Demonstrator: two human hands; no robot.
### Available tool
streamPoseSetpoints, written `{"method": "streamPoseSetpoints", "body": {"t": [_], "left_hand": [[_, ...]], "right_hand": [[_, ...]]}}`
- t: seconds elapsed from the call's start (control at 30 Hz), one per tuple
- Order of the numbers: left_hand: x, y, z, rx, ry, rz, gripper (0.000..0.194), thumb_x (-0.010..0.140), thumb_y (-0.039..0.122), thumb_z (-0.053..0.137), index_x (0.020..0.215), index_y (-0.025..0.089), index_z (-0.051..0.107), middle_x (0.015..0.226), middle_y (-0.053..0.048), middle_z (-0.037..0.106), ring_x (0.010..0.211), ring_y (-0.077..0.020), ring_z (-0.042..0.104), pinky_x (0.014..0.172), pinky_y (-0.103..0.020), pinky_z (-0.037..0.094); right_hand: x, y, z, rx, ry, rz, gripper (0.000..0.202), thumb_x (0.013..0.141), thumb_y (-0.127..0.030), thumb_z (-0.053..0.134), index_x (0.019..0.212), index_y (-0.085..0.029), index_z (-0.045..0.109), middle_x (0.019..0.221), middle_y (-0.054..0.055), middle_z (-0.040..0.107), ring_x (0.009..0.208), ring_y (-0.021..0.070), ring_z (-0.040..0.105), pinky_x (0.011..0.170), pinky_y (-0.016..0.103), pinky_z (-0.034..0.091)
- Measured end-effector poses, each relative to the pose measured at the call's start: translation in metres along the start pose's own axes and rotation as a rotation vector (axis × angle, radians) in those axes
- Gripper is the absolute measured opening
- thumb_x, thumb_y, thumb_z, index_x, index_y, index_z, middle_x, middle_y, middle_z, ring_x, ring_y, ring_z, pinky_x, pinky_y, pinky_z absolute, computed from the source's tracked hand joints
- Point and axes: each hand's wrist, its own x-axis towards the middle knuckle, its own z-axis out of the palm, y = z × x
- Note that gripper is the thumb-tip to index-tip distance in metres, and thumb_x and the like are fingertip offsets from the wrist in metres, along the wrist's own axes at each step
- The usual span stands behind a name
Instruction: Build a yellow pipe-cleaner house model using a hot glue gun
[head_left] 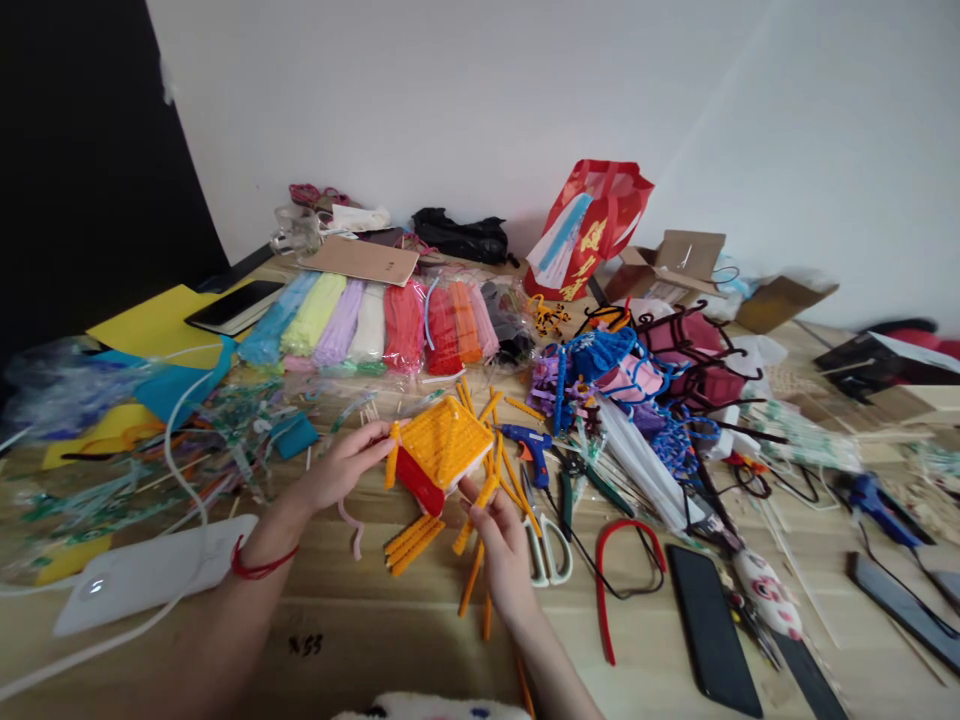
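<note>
Both my hands hold up a small pipe-cleaner model (448, 440), shaped like a little pavilion with an orange, ridged, roof-like top and a red side (418, 482). My left hand (351, 460) pinches it at its left corner, where a short orange piece (391, 458) hangs down. Fingers of my right hand (495, 530) grip the lower right corner beside another orange strip (474, 515); part of the underside is hidden there. Below the model lies a bundle of short orange pipe cleaners (414, 544). Longer orange pipe cleaners (472, 575) lie under and beside my right hand.
White-handled scissors (551, 550), a blue glue gun (532, 450) and pliers (592, 480) lie to the right, near a black phone (712, 630). Bagged coloured pipe cleaners (375, 325) line the back. A white power bank (154, 575) with a cable is at left.
</note>
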Motion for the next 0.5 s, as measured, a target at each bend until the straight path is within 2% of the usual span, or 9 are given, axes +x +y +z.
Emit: {"method": "streamPoseSetpoints", "body": {"t": [0.1, 0.17, 0.3, 0.4, 0.5], "left_hand": [[0.003, 0.008, -0.007, 0.084, -0.011, 0.036, 0.046, 0.086, 0.053, 0.052, 0.115, 0.018, 0.061, 0.125, -0.009, 0.062, 0.117, -0.0241, 0.056, 0.1, -0.036, 0.045], [0.005, 0.014, -0.013, 0.183, 0.048, 0.11, 0.042, 0.087, 0.05, 0.052, 0.112, 0.018, 0.062, 0.126, -0.009, 0.061, 0.117, -0.0229, 0.056, 0.098, -0.033, 0.046], [0.017, 0.029, -0.021, 0.399, 0.153, 0.252, 0.032, 0.085, 0.045, 0.056, 0.1, 0.018, 0.066, 0.106, -0.007, 0.069, 0.097, -0.0207, 0.063, 0.084, -0.029, 0.051], [0.031, 0.043, -0.016, 0.476, 0.087, 0.314, 0.027, 0.085, 0.04, 0.056, 0.098, 0.019, 0.068, 0.1, -0.006, 0.07, 0.09, -0.0189, 0.063, 0.081, -0.028, 0.05], [0.042, 0.054, -0.009, 0.572, -0.072, 0.351, 0.023, 0.087, 0.034, 0.053, 0.096, 0.019, 0.068, 0.097, -0.004, 0.071, 0.088, -0.0184, 0.063, 0.082, -0.03, 0.048]], "right_hand": [[0.004, -0.01, -0.008, -0.087, -0.003, -0.019, 0.017, 0.085, -0.038, 0.061, 0.088, -0.021, 0.06, 0.12, 0.009, 0.067, 0.112, 0.0251, 0.061, 0.094, 0.039, 0.047], [0.015, -0.023, -0.017, -0.13, 0.019, -0.079, 0.018, 0.083, -0.038, 0.063, 0.08, -0.021, 0.057, 0.108, 0.009, 0.071, 0.103, 0.0239, 0.064, 0.088, 0.036, 0.049], [0.054, -0.051, -0.03, -0.302, 0.043, -0.253, 0.018, 0.077, -0.037, 0.07, 0.08, -0.02, 0.063, 0.082, 0.004, 0.069, 0.079, 0.0191, 0.065, 0.078, 0.033, 0.05], [0.084, -0.062, -0.029, -0.391, -0.057, -0.333, 0.016, 0.075, -0.036, 0.07, 0.079, -0.021, 0.066, 0.078, 0.003, 0.068, 0.073, 0.0179, 0.063, 0.072, 0.031, 0.05], [0.104, -0.062, -0.025, -0.438, -0.131, -0.358, 0.017, 0.075, -0.036, 0.07, 0.083, -0.021, 0.069, 0.08, 0.004, 0.069, 0.073, 0.0188, 0.063, 0.072, 0.032, 0.051]]}}
